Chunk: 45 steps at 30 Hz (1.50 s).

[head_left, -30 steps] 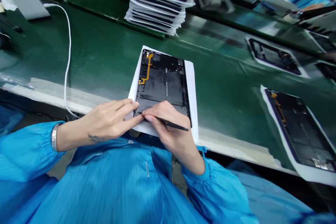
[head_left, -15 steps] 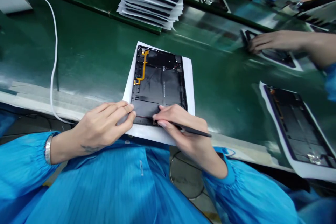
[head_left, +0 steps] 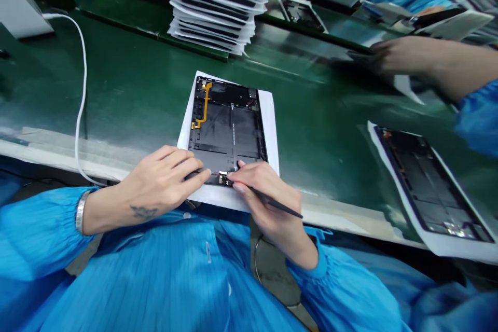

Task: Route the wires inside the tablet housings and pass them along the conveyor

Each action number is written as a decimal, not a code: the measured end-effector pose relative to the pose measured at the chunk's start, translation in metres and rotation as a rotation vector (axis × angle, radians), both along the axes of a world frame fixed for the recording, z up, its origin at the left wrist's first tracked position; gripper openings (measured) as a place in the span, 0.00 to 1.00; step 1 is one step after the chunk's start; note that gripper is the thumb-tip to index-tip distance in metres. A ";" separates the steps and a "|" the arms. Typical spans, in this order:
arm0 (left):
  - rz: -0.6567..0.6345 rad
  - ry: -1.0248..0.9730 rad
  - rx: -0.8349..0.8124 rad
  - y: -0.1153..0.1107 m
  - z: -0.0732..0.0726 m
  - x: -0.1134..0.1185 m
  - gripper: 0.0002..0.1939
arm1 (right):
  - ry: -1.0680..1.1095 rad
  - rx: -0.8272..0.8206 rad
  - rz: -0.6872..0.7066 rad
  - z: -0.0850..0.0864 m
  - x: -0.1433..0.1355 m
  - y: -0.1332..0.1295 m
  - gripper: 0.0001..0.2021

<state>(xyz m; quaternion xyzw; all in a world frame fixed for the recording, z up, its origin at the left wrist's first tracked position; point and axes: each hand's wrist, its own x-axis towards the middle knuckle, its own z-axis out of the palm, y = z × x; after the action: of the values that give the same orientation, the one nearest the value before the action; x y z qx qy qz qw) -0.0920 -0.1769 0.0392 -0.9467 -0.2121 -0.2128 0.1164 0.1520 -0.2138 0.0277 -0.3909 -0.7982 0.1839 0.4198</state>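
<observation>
The tablet (head_left: 212, 142) lies with its insides bare on a white sheet (head_left: 269, 124) at the near edge of the green bench (head_left: 322, 129), straight in front of the person. An orange flex (head_left: 205, 109) runs along its left side, and a small board (head_left: 223, 178) sits at its near edge, between the 2 hands.

The right hand (head_left: 270, 192) is closed on a thin black tool (head_left: 286, 208), whose back end sticks out past the palm; the thumb and forefinger meet just beside the board, and the tool's tip is hidden there. The left hand (head_left: 165, 179) lies over the tablet's near left corner, fingers bent, forefinger and thumb pointing towards the board; I cannot tell whether it grips anything. A bracelet (head_left: 80, 212) circles that wrist, below a blue sleeve (head_left: 42, 225).

Beyond the tablet stands a tall stack (head_left: 213, 8) of white sheets with dark layers between them. To the left, a white cable (head_left: 83, 93) curves down to the bench's taped edge. To the right, apart from the first, a 2nd tablet (head_left: 431, 181) lies on its own sheet. Beyond that, a co-worker's hand (head_left: 404, 56) reaches in, blurred, over something dark; its grip cannot be made out
</observation>
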 end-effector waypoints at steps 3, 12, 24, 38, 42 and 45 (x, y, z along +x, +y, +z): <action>-0.019 -0.028 0.036 -0.001 -0.006 0.003 0.16 | -0.127 0.078 0.045 0.000 0.000 -0.004 0.08; 0.010 -0.114 -0.024 -0.010 -0.019 0.001 0.16 | -0.096 0.050 0.022 0.000 -0.002 -0.010 0.10; -0.022 -0.188 -0.115 -0.015 -0.026 -0.009 0.16 | 0.019 -0.004 0.032 0.001 0.001 -0.010 0.08; 0.024 -0.117 -0.062 -0.020 -0.023 -0.007 0.14 | -0.121 0.042 0.025 0.003 -0.009 -0.005 0.05; 0.034 -0.139 -0.086 -0.020 -0.021 -0.006 0.13 | -0.212 0.014 0.001 0.011 -0.014 -0.010 0.06; 0.034 -0.147 -0.093 -0.019 -0.022 -0.007 0.13 | -0.243 -0.020 0.010 0.014 -0.016 -0.012 0.06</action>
<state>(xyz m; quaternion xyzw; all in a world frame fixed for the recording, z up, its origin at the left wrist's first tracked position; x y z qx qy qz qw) -0.0990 -0.1961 0.0176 -0.9291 -0.2459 -0.2697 0.0599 0.1364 -0.2260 0.0417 -0.4104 -0.8432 0.1454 0.3153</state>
